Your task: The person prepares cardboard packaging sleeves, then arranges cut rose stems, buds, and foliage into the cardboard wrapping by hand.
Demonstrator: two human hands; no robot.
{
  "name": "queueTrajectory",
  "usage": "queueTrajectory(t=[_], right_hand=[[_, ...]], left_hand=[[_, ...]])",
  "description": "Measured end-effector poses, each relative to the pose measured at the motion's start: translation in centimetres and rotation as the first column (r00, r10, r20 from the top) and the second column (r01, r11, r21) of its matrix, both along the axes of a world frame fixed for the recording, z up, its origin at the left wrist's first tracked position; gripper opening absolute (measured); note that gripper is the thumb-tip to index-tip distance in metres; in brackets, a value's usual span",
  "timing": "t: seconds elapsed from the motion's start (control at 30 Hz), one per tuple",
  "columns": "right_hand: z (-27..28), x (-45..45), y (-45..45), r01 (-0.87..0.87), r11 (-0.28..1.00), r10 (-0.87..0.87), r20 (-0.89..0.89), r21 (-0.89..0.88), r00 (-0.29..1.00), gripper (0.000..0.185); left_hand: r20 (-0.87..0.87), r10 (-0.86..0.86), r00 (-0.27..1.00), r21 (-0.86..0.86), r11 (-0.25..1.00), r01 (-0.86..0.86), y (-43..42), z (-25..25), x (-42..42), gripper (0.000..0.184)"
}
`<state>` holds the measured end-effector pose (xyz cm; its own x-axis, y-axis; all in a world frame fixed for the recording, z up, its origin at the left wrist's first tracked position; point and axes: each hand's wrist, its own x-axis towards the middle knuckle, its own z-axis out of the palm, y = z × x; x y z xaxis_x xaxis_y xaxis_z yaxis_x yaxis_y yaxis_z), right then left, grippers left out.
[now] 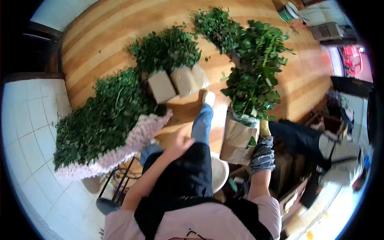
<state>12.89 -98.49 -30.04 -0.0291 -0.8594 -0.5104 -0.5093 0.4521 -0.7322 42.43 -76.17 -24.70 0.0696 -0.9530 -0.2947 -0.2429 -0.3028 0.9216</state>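
Observation:
My right hand (264,128), in a yellowish glove with a checked sleeve cover above it, grips the side of a bunch of leafy green stems (256,90) wrapped in brown paper (239,138). The paper end points toward me and the leaves away; the flower heads are hidden inside the wrap, and most of the fingers are out of sight. My left hand (180,145) is bare and slightly blurred, hovering over my lap with its fingers apart and nothing visible in it. To its left lies a big heap of stems (116,108) edged with pale pink flower heads (116,158).
Several paper-wrapped bunches (162,87) lie on the wooden floor ahead, with another leafy bunch (216,28) farther off. A white basin (219,172) stands by my leg. On the right is another person (340,158). A bucket (289,12) stands at the far right.

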Motion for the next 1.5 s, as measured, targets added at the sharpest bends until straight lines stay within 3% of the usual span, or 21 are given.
queueTrajectory(t=[0.07,0.13,0.17,0.23,0.3,0.37,0.47,0.53,0.67,0.73,0.77,1.03,1.17,1.2,1.23,1.27,1.3,1.33,1.4,1.47,1.5], right_hand=[[-7.9,-0.1,-9.4,-0.067,0.998,0.067,-0.039,0.003,0.997,0.056],[-15.5,0.4,-17.7,-0.144,0.989,0.142,-0.101,-0.011,0.985,0.056],[-19.6,1.0,-21.7,-0.185,0.982,0.18,-0.13,-0.028,0.975,0.057],[-27.5,2.1,-28.6,-0.254,0.964,0.236,-0.187,-0.079,0.954,0.057],[-34.9,3.4,-34.5,-0.317,0.938,0.277,-0.251,-0.138,0.928,0.058],[-43.0,4.4,-38.3,-0.381,0.909,0.316,-0.319,-0.167,0.894,0.058],[-53.1,6.4,-37.6,-0.519,0.841,0.446,-0.345,-0.153,0.826,0.059],[-56.6,7.5,-33.8,-0.613,0.765,0.534,-0.338,-0.196,0.775,0.059],[-49.5,6.1,-31.4,-0.558,0.83,0.528,-0.299,-0.016,0.795,0.059],[-46.1,5.2,-31.0,-0.545,0.829,0.499,-0.272,-0.126,0.823,0.058],[-44.1,4.6,-29.5,-0.447,0.893,0.42,-0.252,-0.057,0.872,0.056],[-21.3,-1.4,-3.2,0.134,0.99,-0.13,-0.075,0.053,0.989,0.053],[-13.7,-1.8,13.3,0.469,0.882,-0.464,-0.096,0.047,0.881,0.054],[-9.3,-0.2,16.0,0.494,0.864,-0.485,-0.103,0.098,0.868,0.045],[-6.8,0.6,19.2,0.513,0.854,-0.507,-0.085,0.089,0.858,0.045],[-4.9,1.3,23.2,0.537,0.84,-0.533,-0.063,0.077,0.844,0.044],[-2.5,2.0,26.4,0.56,0.826,-0.558,-0.041,0.063,0.829,0.044],[-0.6,2.2,30.0,0.58,0.813,-0.579,-0.025,0.045,0.815,0.044],[2.6,2.3,38.9,0.639,0.768,-0.639,-0.008,0.035,0.769,0.044],[5.1,2.2,47.9,0.725,0.687,-0.725,-0.019,0.037,0.688,0.043],[6.3,2.6,52.5,0.772,0.634,-0.772,-0.022,0.033,0.635,0.043]], left_hand=[[0.15,0.386,0.91,0.208,0.888,-0.411,2.9,-10.5,4.4,0.051],[0.401,0.558,0.727,0.384,0.618,-0.686,5.9,-13.8,6.3,0.054],[0.381,0.654,0.654,0.407,0.516,-0.754,8.4,-14.6,6.1,0.054],[0.519,0.635,0.573,0.641,0.154,-0.752,12.4,-14.3,4.0,0.054],[0.615,0.386,0.688,0.618,0.307,-0.724,19.5,-14.6,-0.1,0.051],[0.568,0.117,0.815,0.769,0.277,-0.576,22.2,-11.5,-3.2,0.047],[0.626,0.1,0.773,0.724,0.294,-0.624,28.4,-9.5,-6.0,0.036],[0.61,0.199,0.767,0.783,-0.002,-0.622,19.9,-6.5,-5.1,0.037],[0.602,0.249,0.759,0.75,0.149,-0.644,23.6,-4.9,-3.3,0.038],[0.506,0.3,0.809,0.826,0.099,-0.554,25.7,-5.0,-1.3,0.077],[0.498,0.204,0.843,0.81,0.237,-0.536,29.4,-5.1,-0.2,0.07],[0.684,0.081,0.725,0.594,0.515,-0.618,43.9,-8.2,14.6,0.034],[0.716,0.119,0.688,0.307,0.832,-0.463,33.9,-8.6,26.8,0.04],[0.587,0.363,0.724,-0.108,0.921,-0.374,28.0,-6.0,24.7,0.031],[0.548,0.295,0.782,-0.101,0.952,-0.288,23.7,-2.7,22.5,0.026],[0.199,0.193,0.961,0.097,0.972,-0.216,19.5,3.0,19.1,0.021],[0.228,-0.01,0.974,0.025,1.0,0.004,17.1,7.2,15.0,0.021],[0.07,-0.221,0.973,-0.083,0.97,0.227,16.3,10.3,11.1,0.02],[0.029,-0.683,0.729,-0.191,0.712,0.675,18.1,16.7,3.6,0.025],[0.065,-0.903,0.424,-0.166,0.409,0.897,22.4,20.6,-1.5,0.033],[0.196,-0.906,0.375,-0.188,0.341,0.921,24.9,19.8,-2.2,0.035]])
